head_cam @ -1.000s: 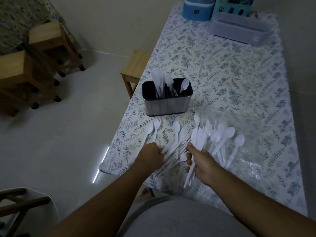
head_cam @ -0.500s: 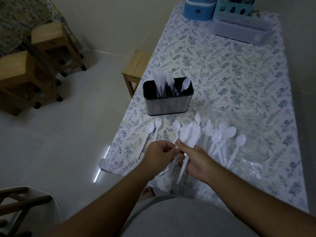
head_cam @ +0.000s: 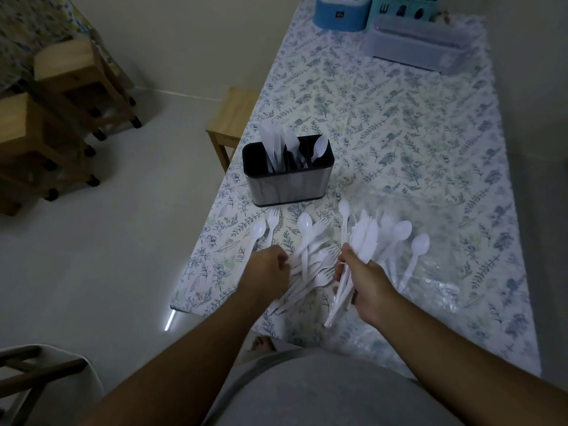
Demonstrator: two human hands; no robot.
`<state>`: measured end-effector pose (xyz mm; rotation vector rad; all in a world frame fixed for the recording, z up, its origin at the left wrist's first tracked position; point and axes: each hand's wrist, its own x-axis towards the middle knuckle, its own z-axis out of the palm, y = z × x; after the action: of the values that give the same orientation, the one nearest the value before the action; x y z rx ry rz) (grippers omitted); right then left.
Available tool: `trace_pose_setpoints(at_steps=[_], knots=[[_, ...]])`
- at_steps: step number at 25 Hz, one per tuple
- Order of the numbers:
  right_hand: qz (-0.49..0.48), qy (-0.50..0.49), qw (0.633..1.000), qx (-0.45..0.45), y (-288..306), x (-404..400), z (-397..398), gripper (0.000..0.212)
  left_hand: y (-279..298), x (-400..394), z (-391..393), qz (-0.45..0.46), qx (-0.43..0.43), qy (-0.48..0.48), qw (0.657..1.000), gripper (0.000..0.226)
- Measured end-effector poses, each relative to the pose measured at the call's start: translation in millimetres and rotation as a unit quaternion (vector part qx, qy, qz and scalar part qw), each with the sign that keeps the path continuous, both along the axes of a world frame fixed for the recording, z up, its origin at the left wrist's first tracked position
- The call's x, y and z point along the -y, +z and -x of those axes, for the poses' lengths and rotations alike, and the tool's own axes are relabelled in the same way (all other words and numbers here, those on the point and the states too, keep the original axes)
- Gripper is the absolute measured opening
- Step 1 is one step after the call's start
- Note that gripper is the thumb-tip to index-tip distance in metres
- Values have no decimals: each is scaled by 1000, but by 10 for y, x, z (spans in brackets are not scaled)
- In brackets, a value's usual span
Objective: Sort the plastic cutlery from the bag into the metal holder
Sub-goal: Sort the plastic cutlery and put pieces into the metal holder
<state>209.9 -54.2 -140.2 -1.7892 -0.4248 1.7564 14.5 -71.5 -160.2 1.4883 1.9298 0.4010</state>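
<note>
White plastic cutlery [head_cam: 313,259] lies scattered across the near end of a tabletop [head_cam: 399,118] covered in a leaf-patterned cloth, seen from the single head-worn camera looking down over the person's two forearms.

Metal holder [head_cam: 287,179]: a brushed steel box with a dark inner lining and a divider, standing just beyond the loose pile, near the tabletop's left edge. It already has some pieces upright in it, knives in the left compartment and at least one spoon in the right. That part of the sorting looks done, but it is a small share.

Most of the task looks to be left. Spoons and forks are fanned on the cloth between the holder and the person. More spoons rest on a clear plastic bag [head_cam: 430,287], which lies flattened and crinkled to the right of the pile.

The left hand [head_cam: 267,276] is down on the pile with its fingers curled; whether they pinch a piece cannot be told, since the knuckles hide the fingertips. The right hand [head_cam: 365,281] is wrapped around a bundle of knives [head_cam: 361,241], blades pointing away toward the holder, handles sticking out below the palm.

The pieces look thin, light, smooth and all one colour, so types are told apart by shape only.
</note>
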Motion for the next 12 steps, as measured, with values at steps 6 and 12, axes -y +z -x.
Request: trace_pose_setpoints(at_steps=[6,12], knots=[[-12,23,999,-26,-46,48,-22,12,-5,64,90,-86,-80,-12,993,12],[-5,49,999,-21,-30,53,5,12,-43,167,-55,-4,-79,-68,995,17]])
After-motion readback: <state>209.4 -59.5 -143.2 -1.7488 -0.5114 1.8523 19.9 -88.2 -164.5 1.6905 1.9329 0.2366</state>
